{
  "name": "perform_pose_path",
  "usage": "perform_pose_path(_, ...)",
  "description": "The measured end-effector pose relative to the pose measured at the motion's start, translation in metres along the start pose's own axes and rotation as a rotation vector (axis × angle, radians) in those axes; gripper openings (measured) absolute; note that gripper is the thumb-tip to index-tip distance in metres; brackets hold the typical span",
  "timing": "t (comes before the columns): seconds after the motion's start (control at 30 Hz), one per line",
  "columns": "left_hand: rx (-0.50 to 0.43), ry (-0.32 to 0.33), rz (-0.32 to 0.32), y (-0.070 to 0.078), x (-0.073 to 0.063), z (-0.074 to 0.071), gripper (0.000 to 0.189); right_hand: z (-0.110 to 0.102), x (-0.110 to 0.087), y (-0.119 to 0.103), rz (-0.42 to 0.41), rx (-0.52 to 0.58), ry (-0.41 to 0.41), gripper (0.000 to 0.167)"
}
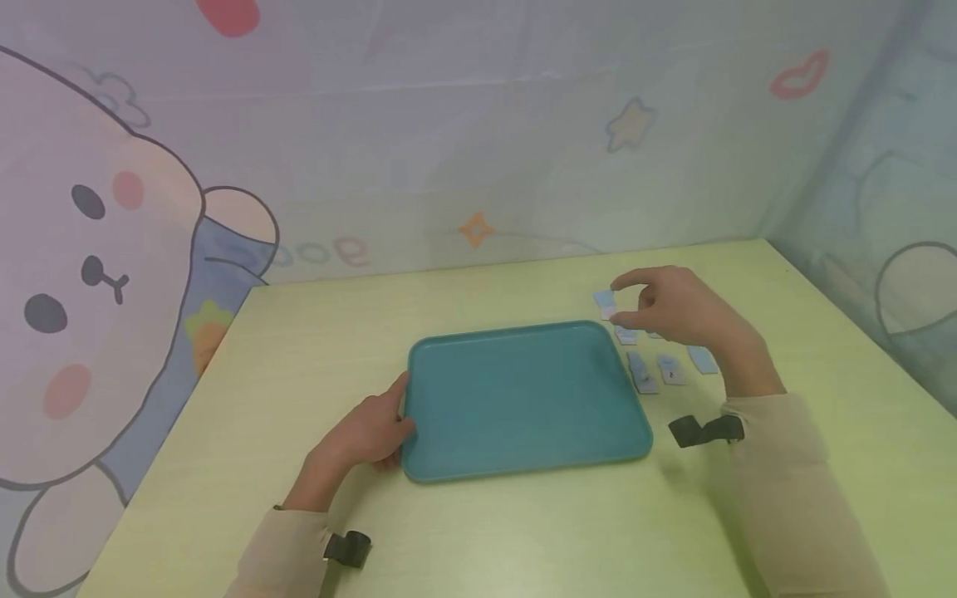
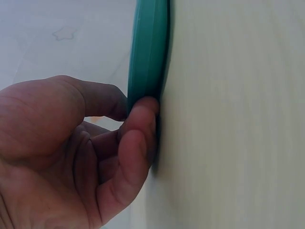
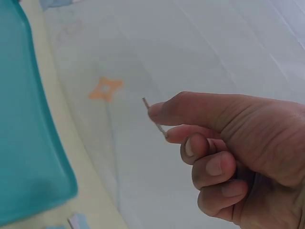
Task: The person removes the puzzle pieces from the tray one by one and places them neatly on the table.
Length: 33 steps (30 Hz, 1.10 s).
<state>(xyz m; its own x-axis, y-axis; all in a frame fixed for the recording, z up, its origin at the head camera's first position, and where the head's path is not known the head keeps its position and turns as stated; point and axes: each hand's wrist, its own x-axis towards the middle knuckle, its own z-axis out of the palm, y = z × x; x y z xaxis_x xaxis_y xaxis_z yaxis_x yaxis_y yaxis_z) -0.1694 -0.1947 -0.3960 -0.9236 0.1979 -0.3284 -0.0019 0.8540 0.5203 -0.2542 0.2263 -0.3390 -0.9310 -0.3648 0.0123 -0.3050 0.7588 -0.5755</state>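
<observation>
A teal rectangular tray (image 1: 523,403) with a raised rim lies on the table. My left hand (image 1: 372,428) grips its left edge; in the left wrist view the thumb is at one side of the tray rim (image 2: 148,52) and curled fingers are at its underside. Beyond the tray's far right corner, my right hand (image 1: 676,307) pinches a thin flat light-blue and white piece (image 1: 604,304) between thumb and index finger. The right wrist view shows this piece (image 3: 159,128) nearly edge-on, the other fingers curled below it.
Several similar small pieces lie right of the tray, among them a narrow one (image 1: 641,374), one with a dark mark (image 1: 671,370) and a bluish one (image 1: 702,360). Behind the pale yellow table (image 1: 336,316) hangs a printed cloth (image 1: 449,149).
</observation>
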Motion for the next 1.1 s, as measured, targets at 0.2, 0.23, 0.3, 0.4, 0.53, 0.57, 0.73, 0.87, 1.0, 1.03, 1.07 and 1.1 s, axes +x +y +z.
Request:
perform_pose_path(0.2, -0.013, 0.004, 0.000, -0.001, -0.001, 0.000, 0.078, -0.018, -0.008, 0.029, 0.077, -0.003, -0.033, 0.054)
perform_pose_path(0.23, -0.014, 0.004, 0.000, -0.001, -0.001, 0.000, 0.078, -0.020, -0.009, 0.034, 0.086, -0.007, -0.037, 0.054)
perform_pose_path(0.3, -0.017, 0.004, 0.002, -0.002, -0.001, 0.000, 0.078, -0.023, -0.011, 0.042, 0.102, -0.005, -0.037, 0.055)
perform_pose_path(0.4, -0.021, 0.004, 0.005, -0.002, -0.001, -0.001, 0.078, -0.025, -0.014, 0.052, 0.130, -0.002, -0.030, 0.055)
perform_pose_path(0.53, -0.020, 0.004, 0.005, -0.002, -0.002, -0.001, 0.077, -0.027, -0.017, 0.060, 0.156, 0.000, -0.043, 0.055)
perform_pose_path(0.57, -0.019, 0.005, 0.004, -0.002, -0.002, -0.001, 0.077, -0.027, -0.018, 0.061, 0.158, 0.002, -0.050, 0.056)
perform_pose_path(0.73, -0.024, 0.005, 0.005, -0.002, -0.002, 0.001, 0.077, -0.026, -0.017, 0.074, 0.172, 0.002, -0.084, 0.061)
perform_pose_path(0.87, -0.023, 0.005, 0.011, -0.001, -0.003, 0.000, 0.078, -0.027, -0.020, 0.088, 0.186, -0.011, -0.090, 0.064)
perform_pose_path(1.0, -0.018, 0.008, 0.013, 0.000, -0.003, 0.000, 0.078, -0.031, -0.024, 0.096, 0.213, -0.008, -0.089, 0.064)
perform_pose_path(1.03, -0.018, 0.009, 0.014, 0.000, -0.004, 0.000, 0.078, -0.032, -0.025, 0.098, 0.219, -0.005, -0.091, 0.064)
perform_pose_path(1.07, -0.018, 0.011, 0.016, 0.000, -0.004, 0.000, 0.078, -0.033, -0.027, 0.100, 0.226, -0.003, -0.094, 0.064)
perform_pose_path(1.1, -0.017, 0.012, 0.017, 0.000, -0.004, 0.000, 0.078, -0.034, -0.028, 0.102, 0.234, -0.001, -0.096, 0.064)
